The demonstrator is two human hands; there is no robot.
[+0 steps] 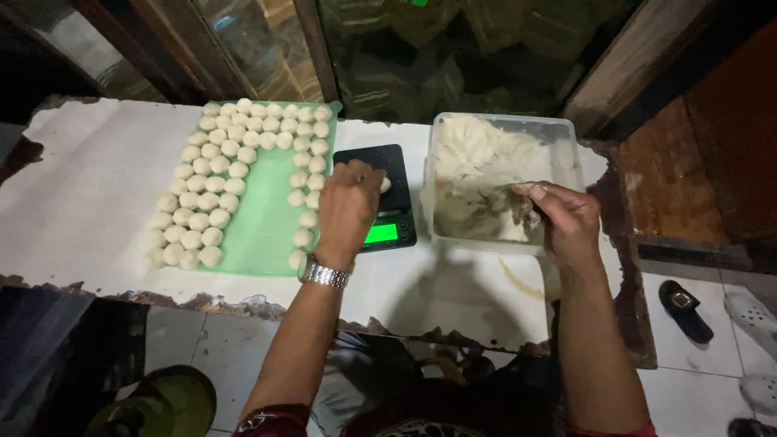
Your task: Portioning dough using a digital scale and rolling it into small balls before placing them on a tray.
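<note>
My left hand [348, 206], with a metal watch on the wrist, rests over a small black kitchen scale [396, 209] with a green lit display. It holds a small pale dough ball [385, 184] on the scale's platform. My right hand [566, 218] reaches into a clear plastic tub [566, 129] and pinches the mass of pale dough [477, 174] inside. To the left lies a green tray [259, 231] with several dough balls [202, 202] in rows.
Everything stands on a white-covered table [89, 202] with a ragged front edge. Behind it are dark window panes and wooden frames. On the tiled floor at the right lie a black sandal [685, 311] and pale slippers [753, 311].
</note>
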